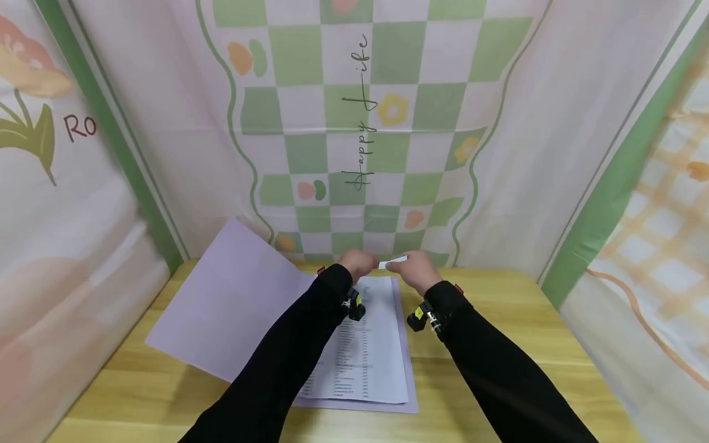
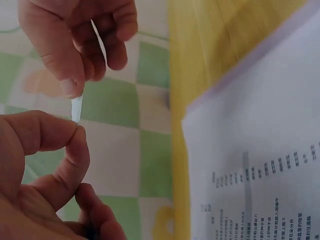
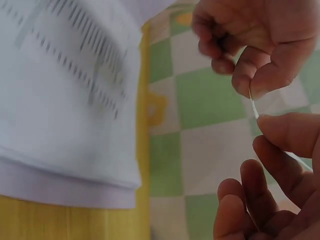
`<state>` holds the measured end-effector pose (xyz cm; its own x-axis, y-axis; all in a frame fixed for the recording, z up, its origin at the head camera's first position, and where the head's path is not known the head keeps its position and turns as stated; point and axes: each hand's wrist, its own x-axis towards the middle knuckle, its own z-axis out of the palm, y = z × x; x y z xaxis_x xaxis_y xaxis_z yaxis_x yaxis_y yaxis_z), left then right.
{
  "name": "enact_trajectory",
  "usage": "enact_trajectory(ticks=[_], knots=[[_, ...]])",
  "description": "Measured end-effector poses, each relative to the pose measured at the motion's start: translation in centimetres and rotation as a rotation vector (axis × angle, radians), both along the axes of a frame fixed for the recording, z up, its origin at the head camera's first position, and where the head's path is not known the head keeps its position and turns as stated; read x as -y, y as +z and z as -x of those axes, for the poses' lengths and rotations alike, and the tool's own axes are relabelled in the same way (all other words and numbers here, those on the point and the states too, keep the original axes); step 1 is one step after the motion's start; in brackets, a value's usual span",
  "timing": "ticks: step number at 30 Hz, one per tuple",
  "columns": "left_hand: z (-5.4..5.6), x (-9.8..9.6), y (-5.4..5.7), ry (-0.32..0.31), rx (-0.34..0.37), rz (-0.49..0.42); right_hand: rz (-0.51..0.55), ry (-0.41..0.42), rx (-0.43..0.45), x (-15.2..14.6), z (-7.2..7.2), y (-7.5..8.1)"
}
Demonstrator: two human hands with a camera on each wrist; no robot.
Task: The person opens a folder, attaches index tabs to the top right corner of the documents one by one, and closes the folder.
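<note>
Above the far edge of the table, a thin white strip stretches between my two hands. My left hand pinches one end between thumb and forefinger. The other end lies between the thumb and fingers of my right hand. In the left wrist view a short length of the strip shows between the fingertips. Edge-on in the right wrist view, the strip looks very thin, and part of it passes behind the right thumb. Below the hands lies a stack of printed sheets.
The sheets rest in an opened lilac folder, its cover raised at the left. Under it is a wooden table. A checked curtain hangs right behind the table, with more patterned fabric at both sides.
</note>
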<state>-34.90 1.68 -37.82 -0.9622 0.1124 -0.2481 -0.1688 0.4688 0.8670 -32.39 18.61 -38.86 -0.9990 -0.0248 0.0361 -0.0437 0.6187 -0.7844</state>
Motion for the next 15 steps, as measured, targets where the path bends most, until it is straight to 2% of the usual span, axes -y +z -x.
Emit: enact_trajectory(ticks=[6,10,13,15], knots=[[2.5,-0.8,-2.2,-0.05,-0.002,0.047,-0.131,-0.029,-0.001,-0.1,2.5,-1.9],[3.7,-1.2,-3.0,-0.094,-0.053,0.197,-0.156,-0.039,0.003,-0.1,3.7,-2.9],[4.2,-1.6,-3.5,-0.12,-0.106,0.336,-0.168,-0.054,-0.006,-0.1,4.4,-3.8],[4.4,-1.9,-4.0,-0.109,-0.108,0.357,-0.189,-0.062,-0.021,-0.1,4.7,-4.3]])
